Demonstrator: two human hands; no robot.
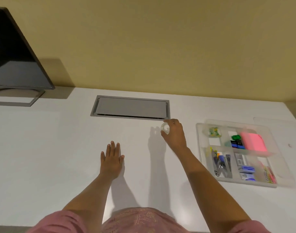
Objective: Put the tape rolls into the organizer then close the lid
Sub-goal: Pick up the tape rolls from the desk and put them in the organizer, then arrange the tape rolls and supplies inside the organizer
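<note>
The left hand point(112, 159) lies flat, fingers spread, on the tabletop point(60, 148). Farther out, the right hand point(175, 133) pinches a clear tape roll point(165, 127), not yet stowed. The organizer point(201, 148) stands uncovered at right; its lid point(278, 121) seemingly lies behind.

Light: warm and even indoors; I see the white worktop point(43, 148) bright, the wall point(160, 39) yellowish.
Source: from above and behind me, judging by shadows thrown forward.
Shadows: soft grey doubles beside each forearm; the monitor point(14, 52) casts one on the wall.
Glare: a mild sheen on the clear organizer point(200, 145).
Sharpness: soft overall, compression smear; organizer contents blurred.
Distortion: wide-angle stretch; I see the monitor leaning at the left edge.
</note>
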